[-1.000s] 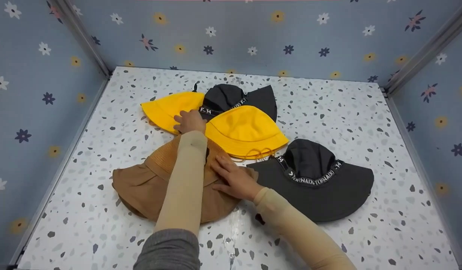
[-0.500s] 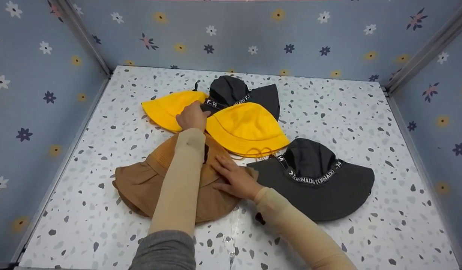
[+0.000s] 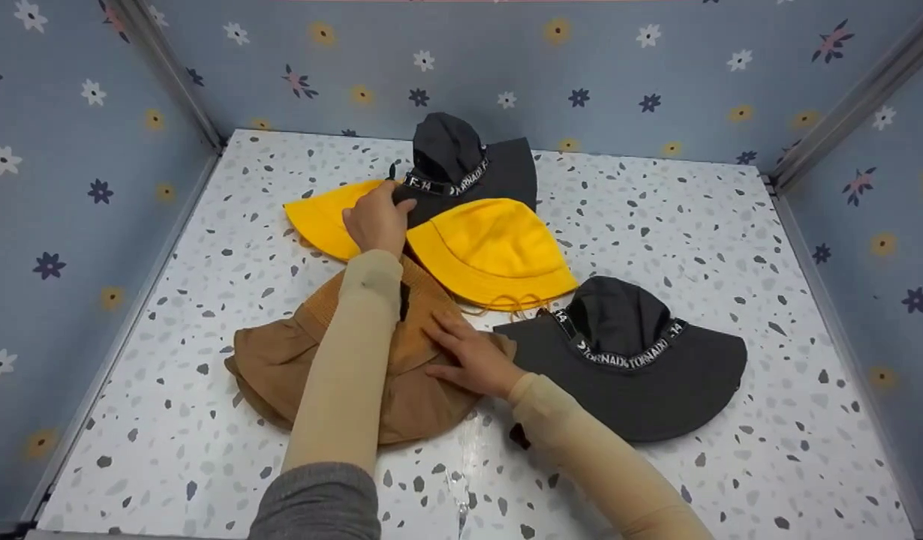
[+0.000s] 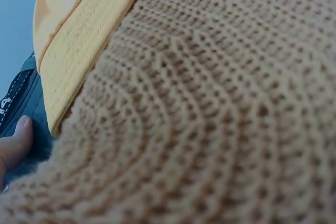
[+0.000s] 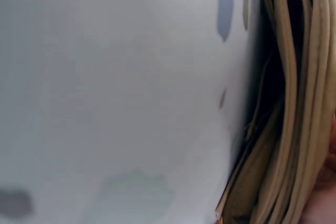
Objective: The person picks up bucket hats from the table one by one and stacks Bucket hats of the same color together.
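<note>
Lifted: far dark hat (image 3: pixel 461 169), left hand (image 3: pixel 375 219) grip pinching brim; right hand (image 3: pixel 469 356) flat on brown hat (image 3: pixel 311 367).

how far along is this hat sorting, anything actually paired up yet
Nothing looks paired yet: five hats lie loose on the speckled table. In hand: the left hand grips the far black wide-brim hat with lettered band, tilted up off the pile; the right hand presses the brown knitted-crown hat. The two yellow bucket hats and the near black hat lie untouched.
</note>
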Motion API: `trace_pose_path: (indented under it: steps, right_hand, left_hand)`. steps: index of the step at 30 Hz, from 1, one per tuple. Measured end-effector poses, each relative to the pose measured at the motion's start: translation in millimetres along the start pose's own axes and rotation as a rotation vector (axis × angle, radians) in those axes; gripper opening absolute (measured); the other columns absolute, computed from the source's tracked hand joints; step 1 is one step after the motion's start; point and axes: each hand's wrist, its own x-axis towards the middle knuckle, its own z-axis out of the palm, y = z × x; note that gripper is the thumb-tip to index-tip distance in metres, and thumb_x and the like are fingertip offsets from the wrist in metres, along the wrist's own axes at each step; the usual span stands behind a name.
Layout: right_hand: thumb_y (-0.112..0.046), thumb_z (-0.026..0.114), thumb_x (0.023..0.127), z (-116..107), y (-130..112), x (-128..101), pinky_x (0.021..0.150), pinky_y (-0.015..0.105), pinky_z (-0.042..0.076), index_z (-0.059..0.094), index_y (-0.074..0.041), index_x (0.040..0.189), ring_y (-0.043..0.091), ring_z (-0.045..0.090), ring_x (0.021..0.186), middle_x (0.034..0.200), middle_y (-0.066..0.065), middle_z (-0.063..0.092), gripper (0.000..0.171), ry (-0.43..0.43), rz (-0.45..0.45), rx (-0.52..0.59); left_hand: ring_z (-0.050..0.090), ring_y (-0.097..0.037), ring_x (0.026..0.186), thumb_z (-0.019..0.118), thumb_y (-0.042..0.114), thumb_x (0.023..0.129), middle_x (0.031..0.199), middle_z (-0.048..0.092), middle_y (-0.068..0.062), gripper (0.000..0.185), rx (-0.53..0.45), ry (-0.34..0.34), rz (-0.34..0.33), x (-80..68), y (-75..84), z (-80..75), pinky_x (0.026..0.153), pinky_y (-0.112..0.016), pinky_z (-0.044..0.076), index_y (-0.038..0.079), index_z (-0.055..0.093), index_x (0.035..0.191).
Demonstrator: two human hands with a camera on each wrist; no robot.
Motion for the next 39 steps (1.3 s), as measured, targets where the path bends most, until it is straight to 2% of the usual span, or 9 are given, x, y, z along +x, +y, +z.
trace_pose_path:
  steps: [4, 11, 17, 19, 22, 25, 27, 34, 39]
  right_hand:
    - [-0.033, 0.066, 0.096, -0.8, -0.2, 0.5, 0.121, 0.047, 0.027, 0.037, -0.007, 0.153, 0.034, 0.022, 0.151, 0.163, 0.017, 0.024, 0.069, 0.000, 0.004, 0.020]
    - [-0.035, 0.067, 0.095, -3.1, -0.4, -0.1, 0.120, 0.044, 0.029, 0.037, -0.008, 0.153, 0.029, 0.021, 0.152, 0.164, 0.012, 0.023, 0.071, -0.006, 0.042, 0.071]
    - [-0.038, 0.069, 0.093, -6.2, 0.7, -0.2, 0.122, 0.042, 0.026, 0.032, -0.010, 0.155, 0.025, 0.025, 0.151, 0.163, 0.008, 0.026, 0.077, 0.000, 0.107, 0.187]
    - [-0.040, 0.069, 0.092, -9.5, 1.4, 0.2, 0.122, 0.040, 0.025, 0.030, -0.014, 0.157, 0.022, 0.027, 0.150, 0.163, 0.005, 0.029, 0.080, 0.011, 0.169, 0.302]
    - [-0.034, 0.069, 0.094, -15.7, 2.4, 2.1, 0.123, 0.039, 0.024, 0.024, -0.013, 0.158, 0.021, 0.029, 0.149, 0.162, 0.005, 0.032, 0.081, 0.050, 0.264, 0.615]
    - [-0.025, 0.066, 0.096, -23.0, 5.0, 5.4, 0.122, 0.041, 0.025, 0.020, -0.006, 0.158, 0.024, 0.030, 0.149, 0.161, 0.010, 0.031, 0.079, 0.144, 0.335, 0.948]
    - [-0.020, 0.062, 0.097, -28.7, 8.0, 7.7, 0.122, 0.042, 0.027, 0.018, -0.002, 0.157, 0.029, 0.033, 0.148, 0.161, 0.014, 0.031, 0.076, 0.231, 0.367, 1.108]
    - [-0.016, 0.051, 0.103, -58.6, 24.7, 10.7, 0.123, 0.040, 0.024, 0.014, 0.001, 0.156, 0.031, 0.027, 0.149, 0.161, 0.020, 0.025, 0.067, 0.535, 0.437, 1.462]
    - [-0.021, 0.049, 0.105, -78.3, 38.7, 9.0, 0.124, 0.038, 0.021, 0.011, -0.003, 0.158, 0.028, 0.019, 0.153, 0.165, 0.015, 0.018, 0.067, 0.655, 0.455, 1.650]
  left_hand:
    - [0.064, -0.027, 0.108, 0.062, 0.038, 0.097, 0.123, 0.071, -0.004, 0.034, -0.006, 0.080, 0.052, -0.7, 6.3, -4.0, 0.092, -0.044, 0.036, 0.019, 0.067, 0.125]
    - [0.062, -0.025, 0.108, 0.060, 0.039, 0.098, 0.121, 0.071, -0.002, 0.034, 0.003, 0.207, 0.140, -3.5, 18.4, -10.0, 0.096, -0.044, 0.036, 0.019, 0.069, 0.124]
    - [0.062, -0.024, 0.108, 0.060, 0.038, 0.098, 0.122, 0.071, -0.001, 0.032, -0.041, 0.262, 0.159, -5.2, 23.8, -16.4, 0.094, -0.043, 0.037, 0.019, 0.070, 0.122]
    - [0.063, -0.025, 0.108, 0.060, 0.039, 0.098, 0.121, 0.072, -0.001, 0.033, -0.061, 0.272, 0.172, -5.7, 26.2, -19.3, 0.094, -0.043, 0.037, 0.019, 0.070, 0.122]
    - [0.063, -0.025, 0.108, 0.061, 0.039, 0.097, 0.121, 0.072, -0.002, 0.033, -0.079, 0.283, 0.196, -7.7, 28.3, -23.7, 0.092, -0.043, 0.037, 0.018, 0.070, 0.121]
    - [0.063, -0.024, 0.108, 0.061, 0.039, 0.097, 0.120, 0.072, -0.002, 0.033, -0.081, 0.291, 0.219, -10.0, 29.4, -25.6, 0.091, -0.043, 0.038, 0.017, 0.071, 0.121]
    - [0.064, -0.024, 0.109, 0.061, 0.038, 0.097, 0.120, 0.072, -0.002, 0.033, -0.088, 0.296, 0.228, -11.5, 30.0, -26.0, 0.091, -0.043, 0.038, 0.017, 0.071, 0.121]
    - [0.064, -0.023, 0.110, 0.064, 0.038, 0.096, 0.119, 0.072, -0.002, 0.033, -0.185, 0.275, 0.257, -17.1, 34.4, -28.1, 0.091, -0.042, 0.037, 0.016, 0.071, 0.119]
    - [0.063, -0.022, 0.111, 0.066, 0.039, 0.094, 0.121, 0.072, -0.002, 0.035, -0.260, 0.208, 0.282, -22.2, 40.3, -28.5, 0.093, -0.042, 0.036, 0.016, 0.071, 0.120]
